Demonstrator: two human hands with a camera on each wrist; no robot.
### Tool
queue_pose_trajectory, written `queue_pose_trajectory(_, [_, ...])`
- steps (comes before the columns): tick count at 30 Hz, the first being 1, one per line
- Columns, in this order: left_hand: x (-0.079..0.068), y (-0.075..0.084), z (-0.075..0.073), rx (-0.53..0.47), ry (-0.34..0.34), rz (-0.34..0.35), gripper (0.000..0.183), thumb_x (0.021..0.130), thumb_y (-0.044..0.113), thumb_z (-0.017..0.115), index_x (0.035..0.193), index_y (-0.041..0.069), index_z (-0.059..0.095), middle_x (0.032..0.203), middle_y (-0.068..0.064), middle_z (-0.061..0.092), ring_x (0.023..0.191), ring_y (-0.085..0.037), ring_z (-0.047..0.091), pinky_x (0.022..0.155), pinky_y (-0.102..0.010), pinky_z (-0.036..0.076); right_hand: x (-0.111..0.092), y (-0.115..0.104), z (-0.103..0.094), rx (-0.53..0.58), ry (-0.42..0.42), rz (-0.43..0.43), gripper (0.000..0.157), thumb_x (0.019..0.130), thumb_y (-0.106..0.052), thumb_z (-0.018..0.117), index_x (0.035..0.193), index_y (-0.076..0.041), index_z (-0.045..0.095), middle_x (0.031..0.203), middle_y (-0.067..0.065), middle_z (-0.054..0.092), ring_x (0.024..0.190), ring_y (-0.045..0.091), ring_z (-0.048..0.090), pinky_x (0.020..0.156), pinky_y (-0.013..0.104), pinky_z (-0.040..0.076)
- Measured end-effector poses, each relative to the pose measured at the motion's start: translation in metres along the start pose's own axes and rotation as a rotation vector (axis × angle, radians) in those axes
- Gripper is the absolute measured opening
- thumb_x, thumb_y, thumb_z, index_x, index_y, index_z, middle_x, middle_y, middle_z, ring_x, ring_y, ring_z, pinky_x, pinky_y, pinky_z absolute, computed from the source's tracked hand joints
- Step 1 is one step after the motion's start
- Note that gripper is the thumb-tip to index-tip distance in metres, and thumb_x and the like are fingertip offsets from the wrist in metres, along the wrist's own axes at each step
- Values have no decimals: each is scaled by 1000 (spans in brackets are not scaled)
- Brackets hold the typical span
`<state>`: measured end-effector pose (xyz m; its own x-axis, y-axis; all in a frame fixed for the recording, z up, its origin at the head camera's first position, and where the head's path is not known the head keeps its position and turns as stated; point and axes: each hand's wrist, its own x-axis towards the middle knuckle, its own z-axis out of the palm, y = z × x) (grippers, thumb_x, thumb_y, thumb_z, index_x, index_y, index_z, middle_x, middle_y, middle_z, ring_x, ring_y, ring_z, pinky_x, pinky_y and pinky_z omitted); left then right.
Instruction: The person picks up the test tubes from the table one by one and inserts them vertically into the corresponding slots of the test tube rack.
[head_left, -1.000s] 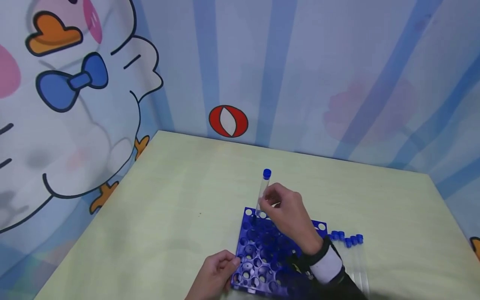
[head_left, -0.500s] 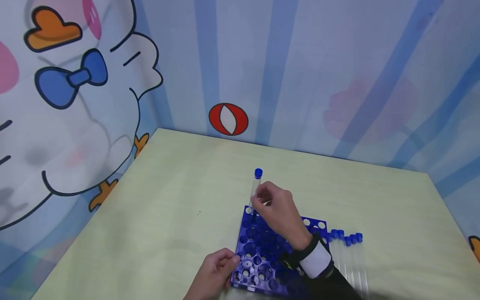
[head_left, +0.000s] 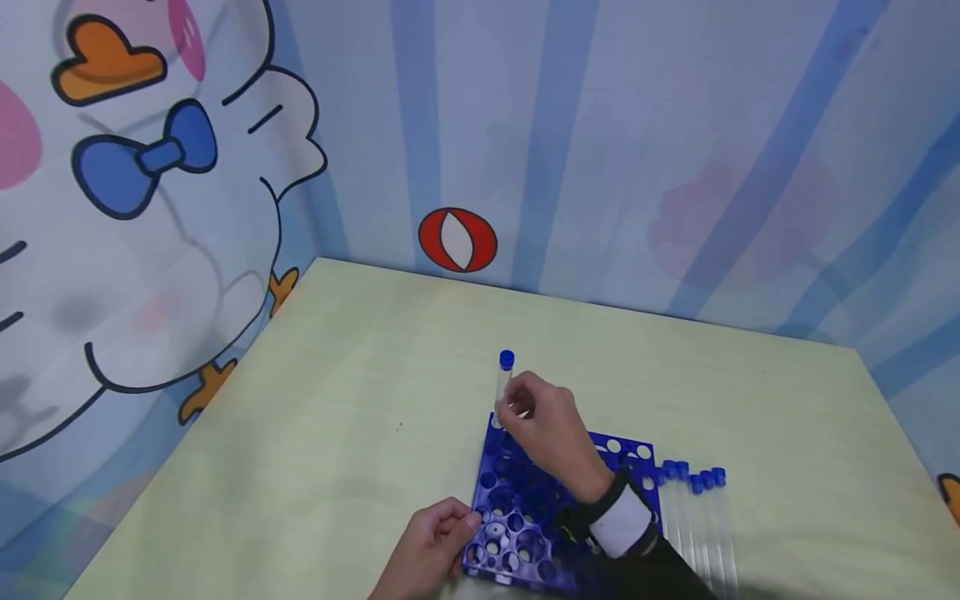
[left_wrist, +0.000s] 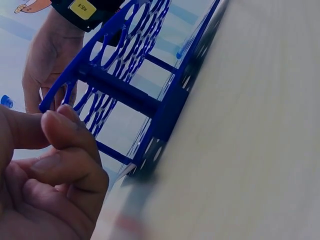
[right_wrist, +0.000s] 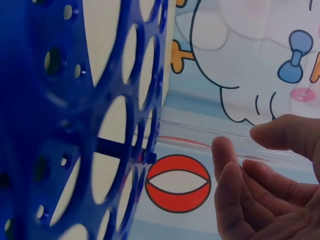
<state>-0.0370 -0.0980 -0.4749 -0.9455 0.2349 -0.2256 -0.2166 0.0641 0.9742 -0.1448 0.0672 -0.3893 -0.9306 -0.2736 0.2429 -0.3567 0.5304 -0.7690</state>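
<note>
A blue test tube rack [head_left: 525,546] with many round holes sits on the table. At its far left corner, my right hand [head_left: 551,433] pinches a clear test tube [head_left: 503,385] with a blue cap between thumb and fingers. The tube stands nearly upright, cap up, and in the right wrist view its lower end reaches into a rack hole. My left hand [head_left: 435,537] grips the rack's near left edge; in the left wrist view its thumb and bent fingers [left_wrist: 65,167] are right at the rack's corner. My right hand and forearm hide much of the rack's middle.
Several capped test tubes [head_left: 701,533] lie side by side on the table [head_left: 360,367], just right of the rack. A printed cartoon backdrop [head_left: 600,167] rises behind the table and along its left side.
My right hand has moved left with the test tube, from near the second hole to the far left corner, and the tube has come down slightly. The left hand keeps its place.
</note>
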Motion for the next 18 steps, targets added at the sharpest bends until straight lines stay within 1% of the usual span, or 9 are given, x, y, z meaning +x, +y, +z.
queue_pose_trajectory(7, [-2, 2, -1, -10, -3, -11, 29, 94, 25, 53, 95, -4, 57, 60, -1, 48, 46, -12, 45, 46, -25, 43, -1, -1, 3, -35, -19, 24, 8, 83, -17, 66, 88, -14, 61, 79, -3, 62, 69, 7, 60, 59, 20, 50])
queue_pose_trajectory(11, [-3, 3, -1, -5, 2, -15, 28, 94, 25, 53, 94, -3, 57, 60, -1, 48, 47, -13, 46, 46, -25, 43, -1, -1, 3, -48, -35, 42, 7, 83, -18, 65, 86, -14, 60, 79, -3, 62, 70, 9, 62, 61, 21, 52])
queue_pose_trajectory(18, [-3, 4, -1, -1, 2, -10, 30, 94, 26, 53, 94, -3, 57, 60, 0, 49, 47, -12, 46, 46, -25, 43, 1, -1, 3, -83, -64, 74, 7, 83, -17, 65, 85, -12, 62, 79, 0, 63, 72, 12, 63, 62, 25, 53])
